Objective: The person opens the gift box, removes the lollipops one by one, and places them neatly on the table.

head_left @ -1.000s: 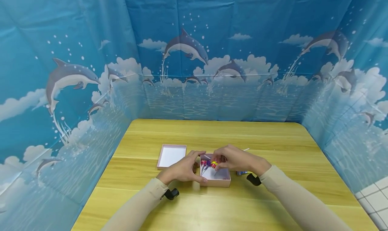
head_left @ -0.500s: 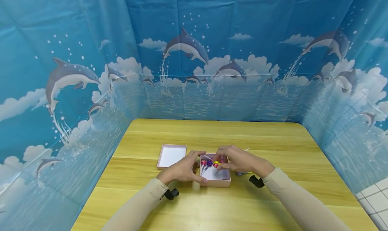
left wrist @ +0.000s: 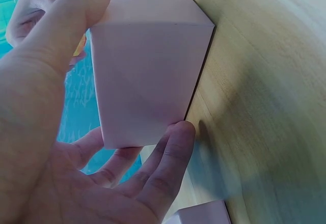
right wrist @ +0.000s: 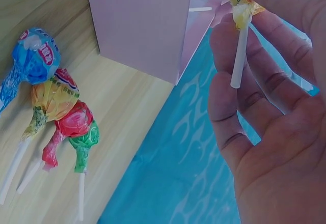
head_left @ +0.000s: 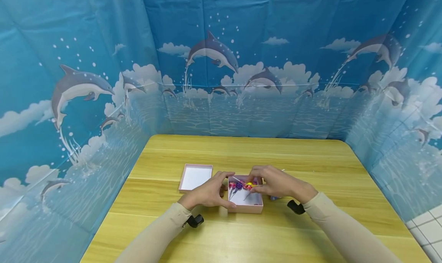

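A pink box (head_left: 246, 209) with a white inside stands open-topped on the table. My left hand (head_left: 210, 191) grips its left side, thumb at the near corner and fingertips at the far one; the left wrist view shows the plain pink side wall (left wrist: 147, 81) between them. Over the box's right part, my right hand (head_left: 277, 183) pinches a yellow-wrapped lollipop (right wrist: 241, 11) just below its head, the white stick pointing down in the right wrist view. Inside the box, toward the left, lie a purple lollipop (head_left: 239, 186) and a pink-red lollipop (head_left: 232, 185).
Left of the box lies a shallow pink lid (head_left: 196, 178), white inside up. Right of the box, partly under my right arm, several lollipops rest on the table: blue (right wrist: 36, 56), yellow (right wrist: 53, 99), red (right wrist: 74, 119) and green (right wrist: 84, 141). A dolphin-print curtain (head_left: 221, 113) surrounds the wooden table (head_left: 172, 151).
My right hand has shifted slightly to the right over the box, with the yellow lollipop in its fingers. The left hand and the box have stayed put.
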The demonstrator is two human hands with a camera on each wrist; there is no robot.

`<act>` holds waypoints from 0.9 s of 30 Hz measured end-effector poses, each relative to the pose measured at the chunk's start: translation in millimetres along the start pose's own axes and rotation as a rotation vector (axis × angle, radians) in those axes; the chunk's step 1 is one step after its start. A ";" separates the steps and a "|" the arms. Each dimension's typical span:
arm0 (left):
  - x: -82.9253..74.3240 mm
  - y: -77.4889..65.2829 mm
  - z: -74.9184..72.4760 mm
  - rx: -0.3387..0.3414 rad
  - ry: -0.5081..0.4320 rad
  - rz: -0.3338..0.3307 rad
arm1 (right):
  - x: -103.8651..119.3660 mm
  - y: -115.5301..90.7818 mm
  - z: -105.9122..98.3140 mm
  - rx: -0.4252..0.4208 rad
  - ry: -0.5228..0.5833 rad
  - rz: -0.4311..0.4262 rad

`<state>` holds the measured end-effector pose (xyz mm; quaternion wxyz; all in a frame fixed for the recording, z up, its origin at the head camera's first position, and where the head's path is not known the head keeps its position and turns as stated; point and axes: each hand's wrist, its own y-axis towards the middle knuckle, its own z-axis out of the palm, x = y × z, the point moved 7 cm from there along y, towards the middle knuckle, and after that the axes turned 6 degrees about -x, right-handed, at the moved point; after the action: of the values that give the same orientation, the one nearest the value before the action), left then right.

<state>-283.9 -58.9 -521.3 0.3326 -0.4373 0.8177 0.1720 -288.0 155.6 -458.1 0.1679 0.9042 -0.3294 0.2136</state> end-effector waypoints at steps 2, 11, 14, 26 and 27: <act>-0.5 -0.3 -0.3 -0.001 0.000 0.000 | -0.8 -1.5 -0.9 -0.003 0.004 0.004; -2.2 -0.9 -0.9 0.004 -0.022 0.004 | -3.1 -6.2 -6.6 -0.014 -0.029 0.012; -2.0 -0.7 -0.4 0.005 -0.027 0.000 | -3.7 -8.7 -8.6 -0.027 -0.039 0.011; -0.4 -0.4 0.9 0.002 -0.043 -0.015 | -10.0 -21.7 -16.9 -0.056 -0.040 0.042; -0.3 -0.5 0.8 0.002 -0.043 -0.016 | -10.6 -23.2 -17.6 -0.057 -0.038 0.048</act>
<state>-283.1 -58.5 -521.7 0.3520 -0.4397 0.8069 0.1779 -284.7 185.8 -452.1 0.1823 0.8948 -0.3602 0.1909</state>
